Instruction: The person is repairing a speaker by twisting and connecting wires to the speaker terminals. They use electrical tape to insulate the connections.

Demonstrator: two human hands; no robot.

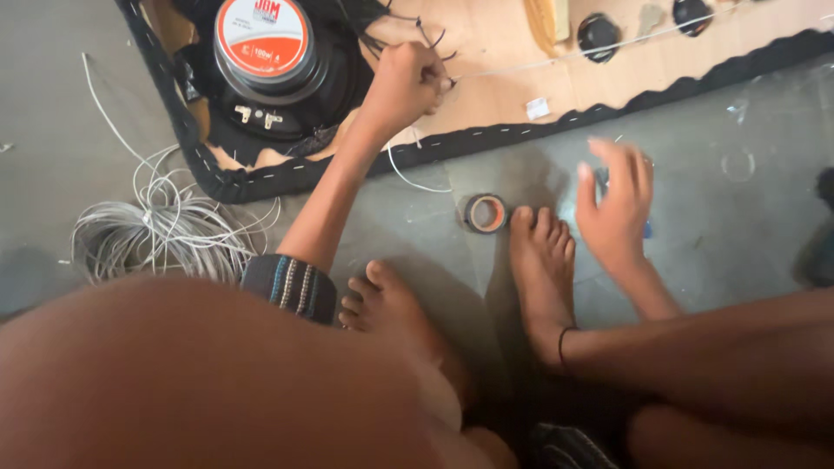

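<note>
Roughly, left to right:
Wire coil [156, 230]: loose on the floor, far left.
Left hand [407, 82]: fist pinched shut on a thin wire [556, 57] running rightward over the speaker panel [495, 43].
Tape roll [485, 213]: flat on the floor, between the hands.
Right hand [615, 208]: blurred, fingers spread, just right of the tape and nearer to it.

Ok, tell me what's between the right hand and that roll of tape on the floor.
Only the person's right foot: its toes lie between the right hand and the tape roll, touching the roll's side.
</note>
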